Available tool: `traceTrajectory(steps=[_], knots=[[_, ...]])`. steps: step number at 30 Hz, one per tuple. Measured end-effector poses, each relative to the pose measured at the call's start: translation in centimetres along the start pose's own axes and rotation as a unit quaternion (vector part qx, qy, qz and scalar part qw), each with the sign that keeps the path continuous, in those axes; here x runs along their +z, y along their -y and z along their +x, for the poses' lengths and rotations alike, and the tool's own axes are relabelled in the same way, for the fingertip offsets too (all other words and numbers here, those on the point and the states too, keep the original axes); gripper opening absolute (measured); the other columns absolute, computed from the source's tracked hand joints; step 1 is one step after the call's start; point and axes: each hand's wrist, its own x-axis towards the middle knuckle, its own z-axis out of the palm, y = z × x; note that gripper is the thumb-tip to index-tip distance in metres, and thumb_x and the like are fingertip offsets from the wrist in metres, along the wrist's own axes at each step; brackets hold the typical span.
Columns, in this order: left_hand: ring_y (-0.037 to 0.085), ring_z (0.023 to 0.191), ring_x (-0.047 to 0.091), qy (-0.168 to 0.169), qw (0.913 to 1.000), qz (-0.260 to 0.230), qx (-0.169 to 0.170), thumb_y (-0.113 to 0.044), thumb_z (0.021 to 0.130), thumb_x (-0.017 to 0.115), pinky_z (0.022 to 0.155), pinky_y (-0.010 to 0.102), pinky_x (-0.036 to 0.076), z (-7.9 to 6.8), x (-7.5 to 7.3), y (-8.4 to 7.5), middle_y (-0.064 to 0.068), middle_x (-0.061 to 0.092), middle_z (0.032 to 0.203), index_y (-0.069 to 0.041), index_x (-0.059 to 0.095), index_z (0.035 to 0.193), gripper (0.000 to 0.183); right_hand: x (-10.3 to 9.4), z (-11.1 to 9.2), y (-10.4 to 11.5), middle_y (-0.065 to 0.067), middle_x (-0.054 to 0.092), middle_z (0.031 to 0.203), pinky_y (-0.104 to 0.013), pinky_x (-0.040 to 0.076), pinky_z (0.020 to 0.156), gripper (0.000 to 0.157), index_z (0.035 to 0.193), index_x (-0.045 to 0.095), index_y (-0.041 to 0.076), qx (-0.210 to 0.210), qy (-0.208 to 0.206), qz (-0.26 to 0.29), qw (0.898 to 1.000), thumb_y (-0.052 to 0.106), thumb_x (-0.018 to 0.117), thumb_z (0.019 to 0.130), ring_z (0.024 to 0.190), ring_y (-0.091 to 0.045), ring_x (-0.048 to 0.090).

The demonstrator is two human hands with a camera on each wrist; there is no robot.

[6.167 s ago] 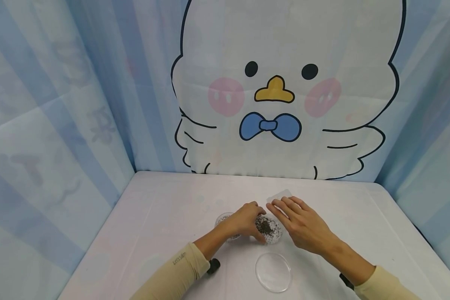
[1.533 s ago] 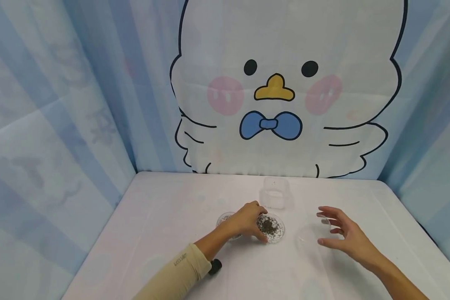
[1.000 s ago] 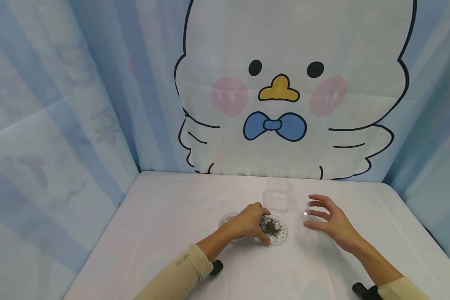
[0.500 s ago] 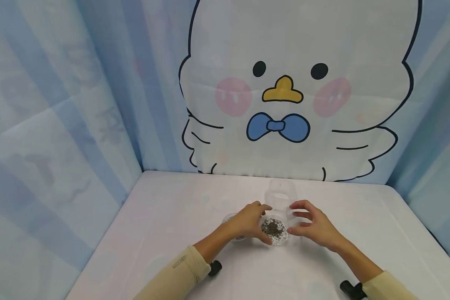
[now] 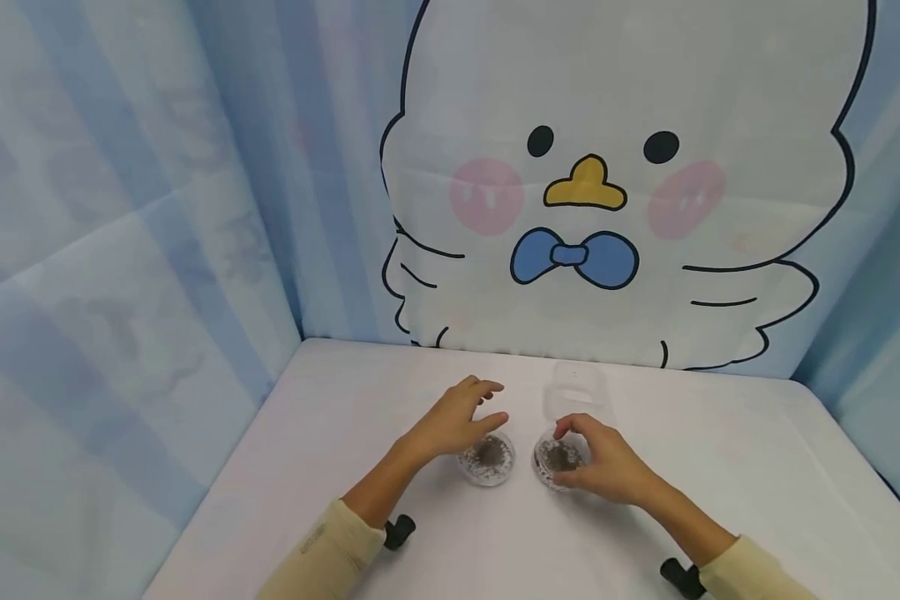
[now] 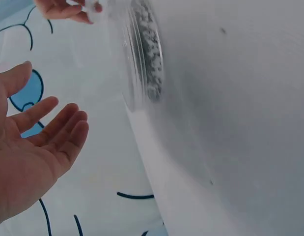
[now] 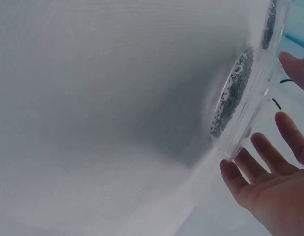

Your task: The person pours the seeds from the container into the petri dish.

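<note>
Two round clear petri dishes with dark grains on white stand side by side. Over the left petri dish (image 5: 487, 460) my left hand (image 5: 453, 421) hovers, its fingers spread and holding nothing; the left wrist view shows its palm (image 6: 34, 157) apart from the dish. My right hand (image 5: 603, 467) grips the clear lid on the right petri dish (image 5: 555, 458), thumb on the near side and fingers on the far side. In the right wrist view, fingertips (image 7: 230, 169) sit right at the clear rim of that dish (image 7: 235, 96).
A clear plastic box (image 5: 576, 387) stands behind the right dish, faint against the white tablecloth (image 5: 390, 375). Printed curtains (image 5: 645, 100) enclose the table at the back and sides. A black wrist-camera mount (image 5: 399, 532) sticks out from the left sleeve.
My right hand has taken the lid from the near table, carried it round from the right and set it over the right dish. My left hand has released that dish and moved left.
</note>
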Motion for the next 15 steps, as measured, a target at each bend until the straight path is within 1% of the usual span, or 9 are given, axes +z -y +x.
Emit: traceTrajectory(steps=[4, 6, 10, 13, 15], knots=[[0.032, 0.126, 0.059, -0.009, 1.0, -0.002, -0.004, -0.04, 0.107, 0.058, 0.104, 0.049, 0.052, -0.7, -0.4, 0.5, 0.017, 0.059, 0.137, -0.009, 0.053, 0.15, 0.054, 0.1, -0.1, 0.4, -0.013, 0.066, 0.134, -0.059, 0.049, 0.106, 0.047, 0.11, 0.065, 0.014, -0.02, 0.015, -0.025, 0.999, 0.018, 0.095, 0.074, 0.127, -0.038, 0.061], [0.034, 0.126, 0.059, -0.012, 0.9999, -0.004, -0.008, -0.039, 0.107, 0.058, 0.104, 0.051, 0.051, -1.0, -0.5, 0.5, 0.018, 0.059, 0.137, -0.008, 0.053, 0.15, 0.053, 0.1, -0.2, 0.4, -0.013, 0.065, 0.135, -0.059, 0.049, 0.106, 0.041, 0.106, 0.067, 0.016, -0.022, 0.026, -0.04, 0.999, 0.019, 0.094, 0.075, 0.127, -0.039, 0.061], [0.033, 0.127, 0.059, -0.023, 0.9995, 0.005, -0.019, -0.039, 0.107, 0.058, 0.106, 0.051, 0.05, -1.6, -0.7, 0.8, 0.017, 0.059, 0.138, -0.007, 0.053, 0.15, 0.053, 0.1, -0.4, 0.3, -0.016, 0.063, 0.14, -0.061, 0.048, 0.107, 0.033, 0.1, 0.068, 0.019, -0.018, 0.036, -0.055, 0.998, 0.023, 0.092, 0.078, 0.128, -0.043, 0.06], [0.032, 0.129, 0.058, -0.033, 0.9989, 0.02, -0.026, -0.039, 0.107, 0.058, 0.108, 0.05, 0.049, -2.1, -0.8, 1.1, 0.016, 0.059, 0.139, -0.008, 0.054, 0.149, 0.052, 0.3, -0.6, 0.0, -0.016, 0.062, 0.142, -0.061, 0.048, 0.106, 0.032, 0.102, 0.068, 0.02, -0.02, 0.027, -0.053, 0.998, 0.026, 0.091, 0.08, 0.13, -0.044, 0.059], [0.033, 0.131, 0.057, -0.037, 0.9984, 0.029, -0.03, -0.038, 0.107, 0.058, 0.11, 0.05, 0.048, -2.5, -0.8, 1.3, 0.016, 0.059, 0.139, -0.007, 0.055, 0.148, 0.052, 0.5, -0.8, -0.2, -0.017, 0.062, 0.142, -0.061, 0.048, 0.106, 0.03, 0.103, 0.068, 0.02, -0.026, 0.006, -0.044, 0.999, 0.025, 0.089, 0.083, 0.13, -0.044, 0.059]])
